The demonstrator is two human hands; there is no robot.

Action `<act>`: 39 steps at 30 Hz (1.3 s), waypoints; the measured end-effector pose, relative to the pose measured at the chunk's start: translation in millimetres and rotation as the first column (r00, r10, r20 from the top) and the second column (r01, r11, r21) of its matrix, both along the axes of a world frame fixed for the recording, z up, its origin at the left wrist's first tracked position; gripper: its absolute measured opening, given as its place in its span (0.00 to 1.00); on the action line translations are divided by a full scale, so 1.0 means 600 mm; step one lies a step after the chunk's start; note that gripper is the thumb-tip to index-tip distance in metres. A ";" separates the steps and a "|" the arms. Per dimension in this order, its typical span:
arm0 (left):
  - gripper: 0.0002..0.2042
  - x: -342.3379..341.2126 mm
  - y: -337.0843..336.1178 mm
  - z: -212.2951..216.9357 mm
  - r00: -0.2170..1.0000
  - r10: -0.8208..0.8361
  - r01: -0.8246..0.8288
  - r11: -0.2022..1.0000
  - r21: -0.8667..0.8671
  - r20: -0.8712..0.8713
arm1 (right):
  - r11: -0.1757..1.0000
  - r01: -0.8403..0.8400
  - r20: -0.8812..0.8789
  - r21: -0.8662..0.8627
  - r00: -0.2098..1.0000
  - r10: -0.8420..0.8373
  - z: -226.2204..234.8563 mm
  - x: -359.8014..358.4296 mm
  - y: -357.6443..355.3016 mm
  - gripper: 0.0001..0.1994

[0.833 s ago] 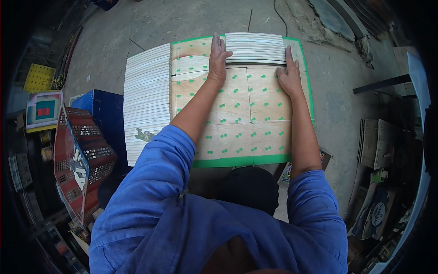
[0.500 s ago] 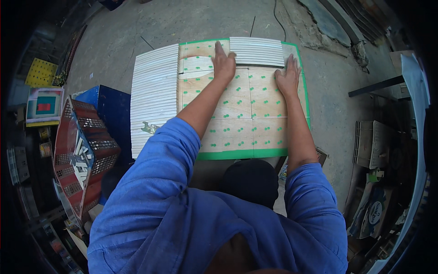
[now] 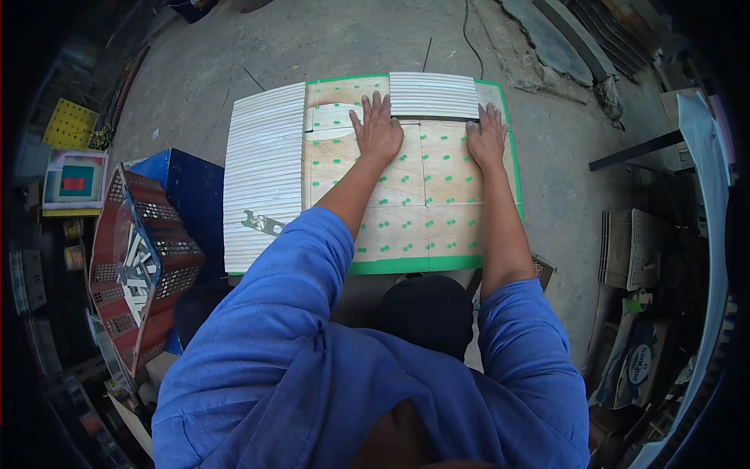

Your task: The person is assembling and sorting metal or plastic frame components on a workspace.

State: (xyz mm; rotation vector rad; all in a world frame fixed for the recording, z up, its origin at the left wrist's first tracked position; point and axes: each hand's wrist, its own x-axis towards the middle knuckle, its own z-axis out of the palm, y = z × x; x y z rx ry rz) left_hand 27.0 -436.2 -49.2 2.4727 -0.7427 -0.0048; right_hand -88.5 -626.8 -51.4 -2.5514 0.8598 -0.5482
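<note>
A board (image 3: 391,238) with a green border and rows of green dots lies in front of me. Near its far edge sits a block of ribbed whitish strips (image 3: 433,94) laid side by side. My left hand (image 3: 379,133) rests at the block's left end with fingers spread, nothing held. At the block's near right corner, my right hand (image 3: 488,141) has its fingers stretched forward along the end. A larger panel of the same strips (image 3: 264,156) covers the board's left side. On that panel lies a flat metal wrench (image 3: 263,223), partly beside my left sleeve.
To the left, a red perforated crate (image 3: 176,277) holds loose pale strips, beside a blue box (image 3: 195,187). A pale crate (image 3: 625,248) and a carton (image 3: 637,363) stand on the right. A dark bar (image 3: 637,150) juts in from the right. Concrete floor surrounds the board.
My left hand has come down from above the board's far edge and spread its fingers beside the strip block. The right hand's fingers have shifted onto the block's right end.
</note>
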 end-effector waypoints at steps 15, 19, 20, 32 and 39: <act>0.29 -0.062 0.027 0.171 0.947 -0.321 0.302 0.907 -0.295 -0.018 | 0.953 -0.090 0.319 0.291 0.948 -0.007 -0.011 -0.015 -0.008 0.39; 0.22 -0.098 0.129 0.324 0.805 -0.594 0.525 0.718 -0.456 -0.008 | 0.915 -0.158 0.329 0.372 0.944 0.030 -0.017 -0.060 -0.001 0.38; 0.21 -0.101 0.165 0.349 0.779 -0.624 0.573 0.675 -0.465 0.056 | 0.860 -0.234 0.408 0.453 0.912 0.034 -0.011 -0.070 0.017 0.38; 0.19 0.048 0.828 0.413 0.916 0.337 -0.267 0.918 -0.293 0.220 | 0.955 0.080 0.286 0.287 0.944 -0.165 0.130 -0.223 0.093 0.29; 0.26 0.106 1.304 0.178 0.642 0.759 -0.650 0.613 0.450 -0.106 | 0.909 -0.414 0.575 0.042 0.754 0.317 0.440 -0.005 0.364 0.20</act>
